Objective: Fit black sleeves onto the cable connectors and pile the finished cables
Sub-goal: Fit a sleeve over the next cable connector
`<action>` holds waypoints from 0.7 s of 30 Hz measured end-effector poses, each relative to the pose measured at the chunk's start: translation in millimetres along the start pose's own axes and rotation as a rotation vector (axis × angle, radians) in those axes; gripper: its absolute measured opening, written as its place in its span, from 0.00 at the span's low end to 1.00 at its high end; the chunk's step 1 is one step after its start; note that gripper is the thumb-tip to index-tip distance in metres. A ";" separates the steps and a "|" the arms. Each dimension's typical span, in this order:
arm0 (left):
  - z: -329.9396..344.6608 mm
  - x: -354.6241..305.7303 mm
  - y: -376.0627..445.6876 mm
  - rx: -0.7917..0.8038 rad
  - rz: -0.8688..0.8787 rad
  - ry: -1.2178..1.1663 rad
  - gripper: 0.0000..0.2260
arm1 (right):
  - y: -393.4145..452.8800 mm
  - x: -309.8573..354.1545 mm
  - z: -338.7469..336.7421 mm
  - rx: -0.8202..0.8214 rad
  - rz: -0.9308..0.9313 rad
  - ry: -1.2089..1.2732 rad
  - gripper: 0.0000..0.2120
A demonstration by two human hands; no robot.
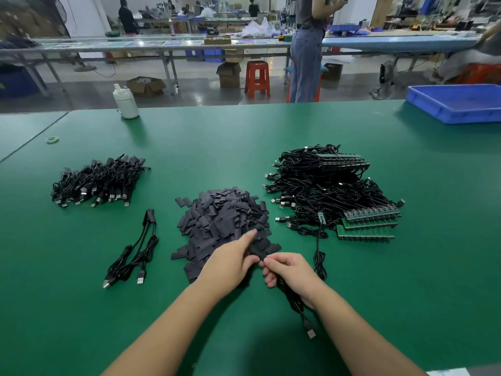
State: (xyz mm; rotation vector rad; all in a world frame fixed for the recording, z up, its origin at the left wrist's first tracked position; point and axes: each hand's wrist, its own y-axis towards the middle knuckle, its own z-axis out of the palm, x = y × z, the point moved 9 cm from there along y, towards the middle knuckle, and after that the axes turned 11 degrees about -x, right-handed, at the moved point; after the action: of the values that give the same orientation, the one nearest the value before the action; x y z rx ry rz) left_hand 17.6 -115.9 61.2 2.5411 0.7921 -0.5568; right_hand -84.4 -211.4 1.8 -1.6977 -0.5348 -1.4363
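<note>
both forearms come in from the near edge and meet near centre over the green table point(244, 137). left hand point(233, 260) is palm-down, wrist angled right, index finger straight out over the near edge of the sleeve pile point(222, 221), thumb and other fingers pinching one black sleeve point(257, 253) at its left end. right hand point(291, 272) faces it just to the right, fingers curled, thumb and index tip pinching at the right end of that same sleeve; the connector end itself is hidden behind the fingers, can't tell if it's inside the sleeve. right palm also wraps a bunched black cable point(296, 302) that trails out under the wrist toward the near side, its usb plug point(311, 333) lying on the table just near of the hand.

sleeve pile sits centre, just far of both hands. finished cable pile point(99, 181) is far left, well apart from the hands. two sleeved cables point(135, 256) lie loose to the left of the sleeve pile. unfinished cable heap point(325, 191) with green circuit boards point(368, 223) is on the right, one cable from it point(320, 256) running down beside the right hand. white bottle point(126, 101) far left, blue tray point(458, 104) far right corner. a person in jeans point(306, 50) stands beyond the table.
</note>
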 end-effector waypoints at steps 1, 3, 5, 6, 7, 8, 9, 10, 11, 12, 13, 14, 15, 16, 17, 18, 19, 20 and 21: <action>-3.2 3.3 -2.4 -0.033 -0.109 -0.154 0.22 | -0.8 3.0 -1.8 -0.032 0.013 0.070 0.07; 1.8 7.5 -10.4 -0.022 -0.307 -0.445 0.11 | -1.9 11.9 -5.5 -0.117 0.020 0.177 0.06; 13.8 1.1 -18.6 0.063 -0.416 -0.669 0.06 | -2.7 26.3 -6.3 -0.190 -0.013 0.249 0.08; 17.4 -4.3 -21.2 0.092 -0.424 -0.720 0.06 | -3.0 34.1 -5.0 -0.213 -0.031 0.283 0.09; 18.7 -9.1 -22.7 0.103 -0.419 -0.748 0.05 | -3.3 41.0 -2.9 -0.229 -0.040 0.320 0.09; 18.3 -12.7 -23.5 0.095 -0.417 -0.779 0.05 | -3.3 46.1 0.3 -0.238 -0.040 0.356 0.09; 16.9 -15.3 -23.4 0.074 -0.426 -0.822 0.05 | -3.6 49.6 3.5 -0.241 -0.035 0.390 0.08; 15.2 -15.8 -22.6 0.051 -0.446 -0.866 0.06 | -3.6 51.5 6.7 -0.246 -0.024 0.425 0.07; 13.8 -15.8 -22.4 0.031 -0.470 -0.904 0.06 | -3.7 52.2 8.5 -0.254 -0.010 0.458 0.07; 13.2 -15.5 -22.8 0.022 -0.492 -0.938 0.06 | -3.2 52.2 9.7 -0.262 0.004 0.485 0.06; 12.0 -15.5 -23.2 0.021 -0.505 -0.968 0.06 | -2.6 52.2 9.8 -0.271 0.013 0.498 0.06; 10.3 -15.3 -23.5 0.020 -0.510 -0.981 0.06 | -1.9 52.2 9.3 -0.281 0.013 0.489 0.05; 8.0 -13.5 -23.9 0.015 -0.507 -0.964 0.05 | -1.1 52.7 8.2 -0.291 0.003 0.463 0.05; 5.3 -10.4 -24.2 0.007 -0.501 -0.927 0.04 | -0.2 53.3 7.3 -0.297 -0.009 0.425 0.05; 2.0 -7.1 -24.4 -0.001 -0.492 -0.893 0.03 | 0.7 54.2 6.4 -0.297 -0.022 0.380 0.05; -1.9 -3.6 -24.5 -0.009 -0.487 -0.872 0.03 | 1.8 54.4 5.6 -0.292 -0.033 0.334 0.06; -6.4 1.0 -24.6 -0.014 -0.487 -0.858 0.03 | 2.4 55.1 3.9 -0.287 -0.047 0.284 0.06; -11.9 6.5 -24.1 -0.018 -0.490 -0.841 0.03 | 3.5 56.8 -0.4 -0.291 -0.074 0.212 0.06; -18.2 13.3 -23.2 -0.019 -0.495 -0.815 0.03 | 4.9 59.5 -8.4 -0.318 -0.120 0.089 0.05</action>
State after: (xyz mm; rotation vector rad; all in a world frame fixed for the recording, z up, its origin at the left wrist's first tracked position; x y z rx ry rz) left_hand 18.1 -83.7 63.6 1.7979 1.0578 -1.5822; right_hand -70.5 -232.0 56.8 -1.8610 -0.3783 -1.7486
